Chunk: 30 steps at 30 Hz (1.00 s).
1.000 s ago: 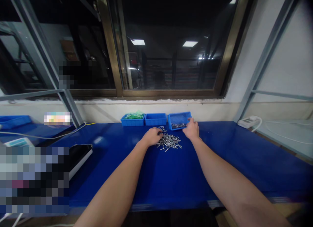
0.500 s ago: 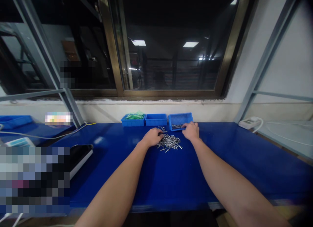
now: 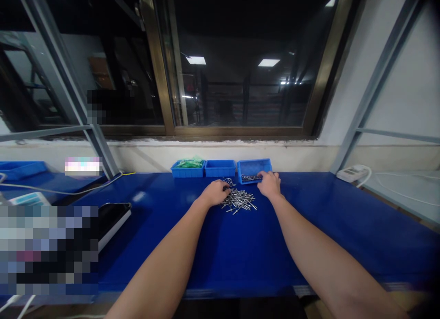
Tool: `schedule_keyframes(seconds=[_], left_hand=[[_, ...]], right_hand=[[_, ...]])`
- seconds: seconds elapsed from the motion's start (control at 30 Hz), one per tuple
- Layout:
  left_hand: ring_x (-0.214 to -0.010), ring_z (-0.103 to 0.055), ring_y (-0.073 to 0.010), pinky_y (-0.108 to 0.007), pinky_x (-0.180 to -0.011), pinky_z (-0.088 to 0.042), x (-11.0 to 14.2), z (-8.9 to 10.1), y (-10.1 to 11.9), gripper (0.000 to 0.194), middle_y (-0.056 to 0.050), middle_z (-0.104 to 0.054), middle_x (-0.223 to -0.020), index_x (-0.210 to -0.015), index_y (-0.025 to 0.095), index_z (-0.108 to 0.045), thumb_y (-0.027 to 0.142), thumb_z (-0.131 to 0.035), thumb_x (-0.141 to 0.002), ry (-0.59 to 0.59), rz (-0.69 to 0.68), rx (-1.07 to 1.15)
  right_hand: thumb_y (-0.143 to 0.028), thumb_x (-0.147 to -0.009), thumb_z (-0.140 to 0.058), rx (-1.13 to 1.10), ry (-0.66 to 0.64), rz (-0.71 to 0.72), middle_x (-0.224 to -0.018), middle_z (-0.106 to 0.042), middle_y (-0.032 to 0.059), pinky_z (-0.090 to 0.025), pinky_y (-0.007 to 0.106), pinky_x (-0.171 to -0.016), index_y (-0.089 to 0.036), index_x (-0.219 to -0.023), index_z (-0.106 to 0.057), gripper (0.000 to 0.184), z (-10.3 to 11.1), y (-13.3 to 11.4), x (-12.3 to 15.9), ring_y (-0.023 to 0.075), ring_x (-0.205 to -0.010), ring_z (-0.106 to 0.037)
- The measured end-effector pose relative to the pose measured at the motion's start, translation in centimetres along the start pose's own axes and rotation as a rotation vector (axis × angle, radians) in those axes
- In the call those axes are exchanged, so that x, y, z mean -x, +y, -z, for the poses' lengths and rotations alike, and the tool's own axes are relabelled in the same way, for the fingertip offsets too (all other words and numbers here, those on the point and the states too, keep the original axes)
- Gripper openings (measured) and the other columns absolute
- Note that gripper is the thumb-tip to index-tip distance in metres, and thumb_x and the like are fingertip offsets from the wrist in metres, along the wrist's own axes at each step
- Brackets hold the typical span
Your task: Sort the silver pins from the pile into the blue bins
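Your left hand point(image 3: 216, 192) is half curled at the left edge of the pile, thumb and fingertips against the metal pins point(image 3: 241, 200). Can't tell whether any pins are caught inside it. Your right hand point(image 3: 270, 185) is bent over the near right corner of the right bin point(image 3: 254, 165), fingers reaching in toward the loose pins point(image 3: 249, 177) there. The fingertips are partly hidden, so can't tell whether they pinch a pin or only rest on the bin.

Against one second ago: your right hand was up on the bin's right rim; it now sits further in, fingers over the low side near the pins. Your left hand has hardly shifted, and the pile looks much the same.

The main pile lies loose on the blue table point(image 3: 237, 250), between your hands and just in front of the right bin, a few strays trailing up toward the bins. The right bin leans, its mouth tipped toward you, pins gathered along the low side.

Next to it, the middle bin point(image 3: 220, 172); then the left bin point(image 3: 188, 173), heaped with green packets point(image 3: 189, 163). Far right, a white power strip point(image 3: 352, 173) by the post point(image 3: 343, 156). Behind everything, the window point(image 3: 240, 99).
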<state>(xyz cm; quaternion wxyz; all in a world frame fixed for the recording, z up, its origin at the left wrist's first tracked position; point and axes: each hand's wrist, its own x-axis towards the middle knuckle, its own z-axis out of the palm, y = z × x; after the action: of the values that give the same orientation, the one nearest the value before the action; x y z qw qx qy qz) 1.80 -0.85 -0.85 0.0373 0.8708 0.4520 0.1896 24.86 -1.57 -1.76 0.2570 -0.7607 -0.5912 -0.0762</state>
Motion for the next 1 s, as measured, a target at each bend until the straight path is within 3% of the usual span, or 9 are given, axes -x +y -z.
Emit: schedule_keyframes(seconds=[0.1,0.23,0.47,0.67,0.87,1.0], left_hand=[[-0.098,-0.057,-0.0193,-0.026,-0.089,-0.040,0.02,0.04,0.06,0.032,-0.006,-0.062,-0.106,-0.103,0.020,-0.063,0.035,-0.045,-0.080,-0.006,0.011,0.002],[-0.098,-0.057,-0.0190,-0.026,-0.089,-0.040,-0.05,-0.11,-0.06,0.032,-0.006,-0.062,-0.105,-0.102,0.020,-0.064,0.035,-0.045,-0.081,-0.006,0.007,0.002],[-0.098,-0.057,-0.0186,-0.025,-0.090,-0.040,-0.14,-0.39,-0.28,0.032,-0.006,-0.062,-0.106,-0.102,0.021,-0.064,0.036,-0.045,-0.081,0.000,0.005,0.010],[-0.096,-0.058,-0.0190,-0.026,-0.088,-0.041,-0.11,-0.38,-0.34,0.032,-0.006,-0.063,-0.104,-0.101,0.021,-0.064,0.037,-0.045,-0.081,0.012,-0.021,0.000],[-0.096,-0.058,-0.0202,-0.027,-0.086,-0.042,-0.08,-0.30,-0.24,0.032,-0.006,-0.063,-0.104,-0.100,0.021,-0.064,0.036,-0.045,-0.080,0.015,-0.015,-0.001],[-0.095,-0.058,-0.0203,-0.027,-0.087,-0.042,-0.08,-0.33,-0.29,0.031,-0.006,-0.063,-0.103,-0.100,0.020,-0.064,0.036,-0.045,-0.081,0.022,-0.029,-0.002]], right_hand=[[-0.017,-0.071,-0.050,0.016,-0.040,0.006,-0.101,-0.052,0.0074,-0.031,0.038,-0.081,-0.032,-0.093,-0.067,0.031,-0.10,-0.06,-0.07,0.0256,-0.098,-0.039],[-0.018,-0.074,-0.048,0.040,-0.067,0.012,-0.103,-0.050,0.0084,-0.030,0.042,-0.081,-0.035,-0.096,-0.066,0.033,-0.32,-0.12,-0.13,0.0274,-0.099,-0.038],[-0.018,-0.074,-0.047,0.044,-0.059,0.000,-0.105,-0.051,0.0094,-0.031,0.041,-0.081,-0.036,-0.118,-0.053,0.048,-0.12,-0.28,-0.08,0.0278,-0.100,-0.039],[-0.018,-0.072,-0.051,0.034,-0.030,-0.013,-0.112,-0.051,0.0104,-0.031,0.042,-0.081,-0.028,-0.126,-0.044,0.056,-0.15,-0.28,-0.14,0.0281,-0.101,-0.039],[-0.016,-0.069,-0.051,-0.005,-0.016,-0.024,-0.105,-0.054,0.0084,-0.031,0.042,-0.081,-0.025,-0.098,-0.064,0.034,-0.22,-0.16,-0.18,0.0270,-0.100,-0.040],[-0.020,-0.068,-0.051,-0.027,0.031,-0.061,-0.100,-0.054,0.0096,-0.030,0.043,-0.082,-0.024,-0.088,-0.068,0.026,0.10,-0.27,-0.04,0.0273,-0.099,-0.040]])
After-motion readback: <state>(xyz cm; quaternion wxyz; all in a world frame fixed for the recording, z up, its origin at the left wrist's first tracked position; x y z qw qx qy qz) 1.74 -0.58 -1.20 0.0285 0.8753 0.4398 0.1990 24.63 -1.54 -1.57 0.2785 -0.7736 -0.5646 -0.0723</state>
